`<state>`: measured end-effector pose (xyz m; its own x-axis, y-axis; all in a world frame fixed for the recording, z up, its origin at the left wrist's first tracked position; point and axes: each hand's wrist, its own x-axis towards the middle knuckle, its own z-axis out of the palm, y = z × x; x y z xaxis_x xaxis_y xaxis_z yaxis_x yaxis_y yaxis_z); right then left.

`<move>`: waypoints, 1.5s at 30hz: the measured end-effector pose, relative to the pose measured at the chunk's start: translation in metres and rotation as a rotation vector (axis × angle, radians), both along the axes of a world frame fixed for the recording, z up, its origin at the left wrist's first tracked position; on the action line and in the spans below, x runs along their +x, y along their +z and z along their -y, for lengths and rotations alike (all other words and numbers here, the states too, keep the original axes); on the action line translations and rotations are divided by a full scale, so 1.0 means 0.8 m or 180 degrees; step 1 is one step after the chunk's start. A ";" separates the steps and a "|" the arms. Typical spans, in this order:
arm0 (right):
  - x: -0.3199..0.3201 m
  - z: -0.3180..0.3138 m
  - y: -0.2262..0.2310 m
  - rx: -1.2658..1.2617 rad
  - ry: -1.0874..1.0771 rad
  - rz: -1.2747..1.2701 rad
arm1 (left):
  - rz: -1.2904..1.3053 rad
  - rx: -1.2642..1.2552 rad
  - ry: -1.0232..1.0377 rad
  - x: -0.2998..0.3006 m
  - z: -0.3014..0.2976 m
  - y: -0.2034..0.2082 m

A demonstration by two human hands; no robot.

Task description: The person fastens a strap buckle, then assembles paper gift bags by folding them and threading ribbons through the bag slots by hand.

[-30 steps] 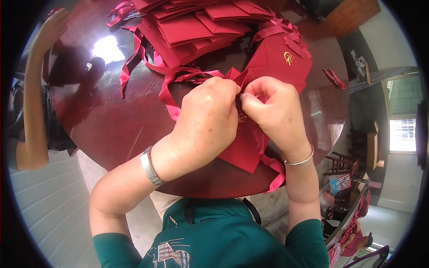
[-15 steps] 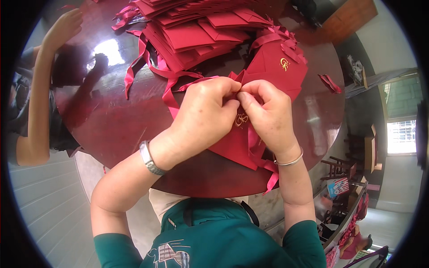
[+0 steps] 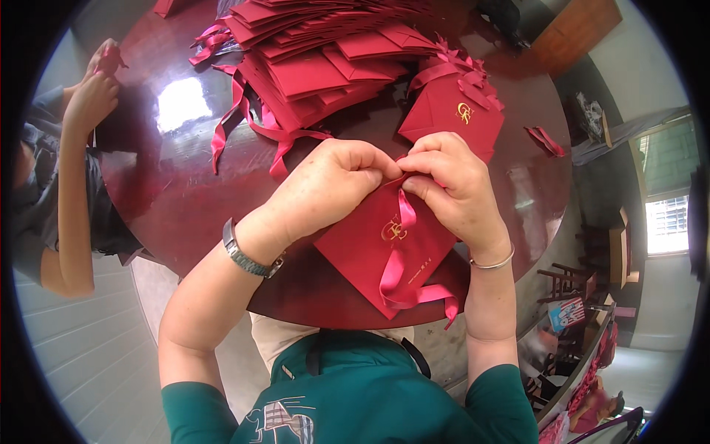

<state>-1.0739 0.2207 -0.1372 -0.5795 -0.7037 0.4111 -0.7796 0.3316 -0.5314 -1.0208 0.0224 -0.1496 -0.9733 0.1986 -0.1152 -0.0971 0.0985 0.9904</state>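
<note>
A red paper gift bag [image 3: 362,240] with a gold emblem lies flat near the table's front edge, turned cornerwise to me. My left hand [image 3: 322,185] pinches its upper edge between thumb and fingers. Close beside it, my right hand [image 3: 458,192] has thumb and forefinger closed at the same edge, where a pink-red ribbon [image 3: 392,281] comes out. From there the ribbon hangs down across the bag's front, its loose end curling off to the right. The fingers hide just where the ribbon meets the paper.
A tall stack of red bags [image 3: 310,70] fills the far side of the round dark table [image 3: 200,244]. Right of it lies a bag [image 3: 455,118] with bundled ribbons on top. A loose ribbon [image 3: 545,140] rests farther right. At left, another person's hands [image 3: 96,89] hold something red.
The bag now lies turned with more of its front showing, and the ribbon has come to hang over its middle. My hands have parted slightly. The other person's second hand has come into view.
</note>
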 end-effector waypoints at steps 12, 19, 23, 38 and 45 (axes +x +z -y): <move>0.004 -0.002 -0.002 -0.0404 0.0242 0.0523 | -0.0574 -0.0186 -0.0274 -0.001 -0.005 -0.017; 0.001 -0.015 0.005 -0.0198 0.0380 0.1020 | -0.0642 -0.0663 0.0361 -0.010 0.004 -0.010; 0.001 -0.016 0.012 -0.0121 0.0432 0.1162 | -0.1078 -0.0888 0.0834 -0.018 0.008 -0.021; -0.012 -0.025 -0.004 -0.0471 -0.0049 0.1609 | -0.0517 -0.0581 0.0664 -0.001 0.023 0.008; -0.021 -0.028 -0.018 -0.0784 -0.0947 0.1667 | -0.0169 -0.0672 -0.0040 -0.005 0.022 -0.001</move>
